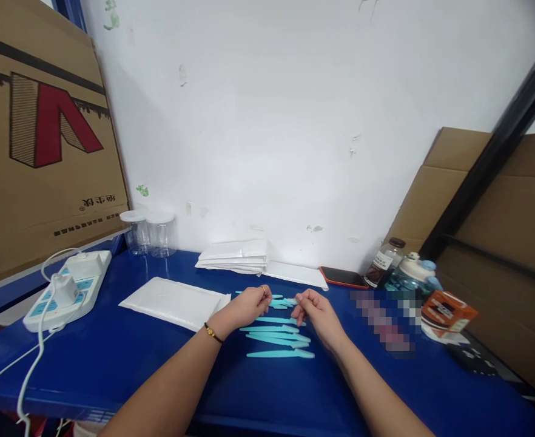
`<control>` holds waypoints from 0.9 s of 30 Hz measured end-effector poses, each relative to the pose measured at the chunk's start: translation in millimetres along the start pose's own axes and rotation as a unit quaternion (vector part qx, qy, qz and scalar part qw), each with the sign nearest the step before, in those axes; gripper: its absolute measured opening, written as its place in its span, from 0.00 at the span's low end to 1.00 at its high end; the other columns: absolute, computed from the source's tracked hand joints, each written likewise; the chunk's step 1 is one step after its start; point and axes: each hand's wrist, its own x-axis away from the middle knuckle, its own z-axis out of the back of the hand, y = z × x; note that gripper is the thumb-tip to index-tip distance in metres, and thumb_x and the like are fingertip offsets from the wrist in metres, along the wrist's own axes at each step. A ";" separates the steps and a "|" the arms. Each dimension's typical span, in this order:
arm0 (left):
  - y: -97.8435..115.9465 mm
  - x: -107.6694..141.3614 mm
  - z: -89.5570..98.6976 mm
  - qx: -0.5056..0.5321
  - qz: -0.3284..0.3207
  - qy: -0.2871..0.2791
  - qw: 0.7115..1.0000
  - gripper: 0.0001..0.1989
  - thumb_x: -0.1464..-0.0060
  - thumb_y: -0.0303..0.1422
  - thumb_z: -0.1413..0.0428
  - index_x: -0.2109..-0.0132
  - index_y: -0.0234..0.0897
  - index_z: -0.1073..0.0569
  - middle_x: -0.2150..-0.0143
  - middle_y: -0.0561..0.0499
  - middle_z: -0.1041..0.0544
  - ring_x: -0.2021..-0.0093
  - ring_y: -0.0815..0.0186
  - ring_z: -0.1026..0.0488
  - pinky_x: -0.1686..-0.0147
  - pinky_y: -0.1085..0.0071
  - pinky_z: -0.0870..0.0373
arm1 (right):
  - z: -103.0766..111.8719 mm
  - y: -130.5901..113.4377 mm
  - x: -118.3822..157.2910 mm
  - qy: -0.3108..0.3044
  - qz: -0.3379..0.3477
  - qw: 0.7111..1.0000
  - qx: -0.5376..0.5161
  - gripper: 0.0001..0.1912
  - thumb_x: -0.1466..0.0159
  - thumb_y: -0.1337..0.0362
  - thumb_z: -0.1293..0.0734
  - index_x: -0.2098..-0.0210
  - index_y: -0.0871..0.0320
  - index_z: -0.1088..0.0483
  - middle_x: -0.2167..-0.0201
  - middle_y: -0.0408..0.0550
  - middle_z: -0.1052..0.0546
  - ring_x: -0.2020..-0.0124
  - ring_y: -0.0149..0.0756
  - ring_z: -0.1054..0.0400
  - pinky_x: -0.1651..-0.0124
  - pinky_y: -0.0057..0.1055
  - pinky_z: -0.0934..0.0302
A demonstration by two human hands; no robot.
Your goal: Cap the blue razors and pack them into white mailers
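Between my two hands, at the middle of the blue table [167,376], is a slim turquoise eyebrow razor [284,301]. My left hand [252,305] is closed at its left end, while my right hand [315,311] pinches its pale right end. The fingers cover part of it. Just below my hands, several more turquoise eyebrow razors [279,354] lie roughly side by side, some overlapping. Others lie behind the fingers, partly hidden. A white padded envelope [167,301] rests flat to the left of my left hand.
Behind are a stack of white envelopes [233,255], a flat white strip [295,273] and a phone [343,277]. Clear jars [161,237] and a power strip [83,291] stand left. At right are a bottle [383,264], a water bottle [410,276] and an orange box [447,312].
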 end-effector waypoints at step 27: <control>-10.4 -4.4 1.5 -0.275 0.010 0.039 0.961 0.12 0.49 0.32 0.45 0.56 0.45 0.27 0.56 0.52 0.27 0.55 0.61 0.32 0.58 0.69 0.39 | 90.8 2.1 -2.3 0.001 0.044 0.857 0.513 0.07 0.48 0.61 0.33 0.69 0.56 0.27 0.68 0.46 0.26 0.70 0.35 0.34 0.67 0.29 0.42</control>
